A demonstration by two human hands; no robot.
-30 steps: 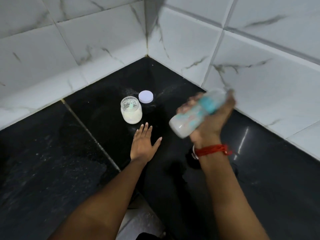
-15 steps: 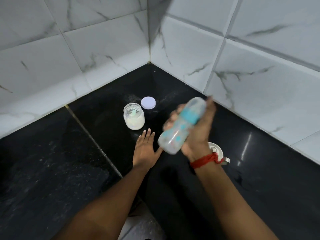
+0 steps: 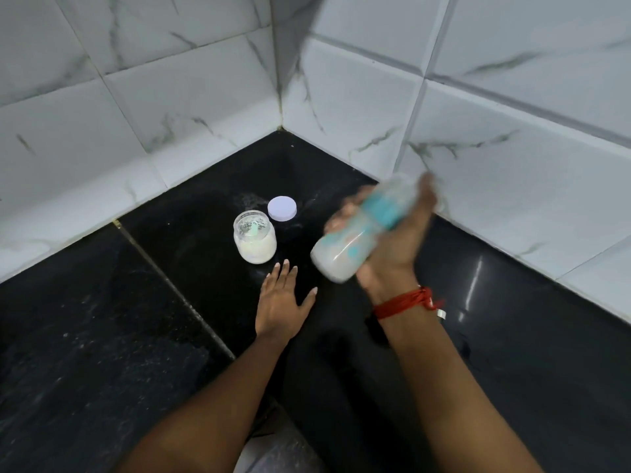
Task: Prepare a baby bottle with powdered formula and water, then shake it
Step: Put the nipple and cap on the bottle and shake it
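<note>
I am in the last step of the task, the shaking. My right hand [image 3: 392,244] is wrapped around the baby bottle [image 3: 358,233], fingers curled over the far side and thumb on the near side, so the grip is closed firmly on the bottle body. The bottle is in the air above the black counter [image 3: 170,336], tilted with its base toward me and to the left and its top end away toward the tiled wall [image 3: 512,165]. It is blurred from motion, so I cannot read the details of the top, but I see a teal band in the middle and a milky white liquid in the lower part. From this I judge that powder and water are already inside and mixing.

My left hand [image 3: 280,302] lies flat on the counter, fingers spread and holding nothing. Just beyond its fingertips stands the glass jar of formula powder [image 3: 255,240], open, with something like a scoop inside. Its white lid [image 3: 282,208] lies on the counter just behind the jar, apart from it. Some powder seems spilled near the lid.

For the next move I think I need only to continue the shaking with a tight grip until no lumps are visible, then to set the bottle upright on the counter. The 1 thing left open after that is the jar, which the free hand can close.
</note>
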